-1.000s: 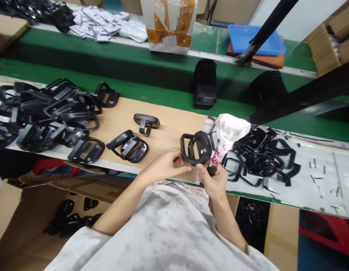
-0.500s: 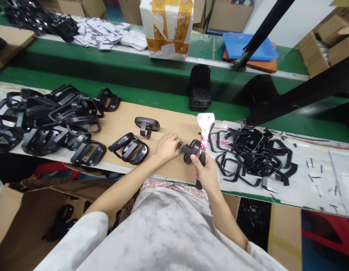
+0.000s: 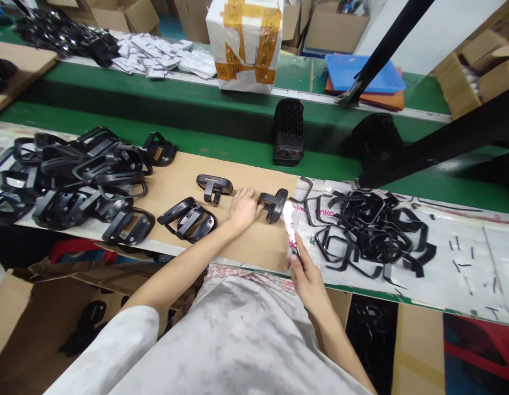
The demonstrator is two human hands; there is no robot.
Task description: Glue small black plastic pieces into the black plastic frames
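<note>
My left hand [image 3: 244,211] lies on the cardboard sheet [image 3: 254,241], its fingertips gripping a black plastic frame part [image 3: 274,204] that stands at the sheet's right edge. My right hand [image 3: 307,280] sits lower at the bench edge, closed around a white cloth-wrapped tube with pink print [image 3: 289,226]. The tube's lower end is hidden in that hand. Just left of my left hand lies a similar black part [image 3: 214,185], with an interlocked pair [image 3: 188,219] nearer me.
A heap of black frames [image 3: 68,170] covers the bench's left side, and another [image 3: 369,233] lies on a plastic sheet to the right. A black perforated object [image 3: 287,133], taped parcel [image 3: 246,44], and blue tray [image 3: 365,74] stand beyond. An open carton [image 3: 44,312] sits below left.
The black part has moved from my right hand into my left hand's fingers and now rests lower on the cardboard. The white tube has tilted down and moved toward the bench edge.
</note>
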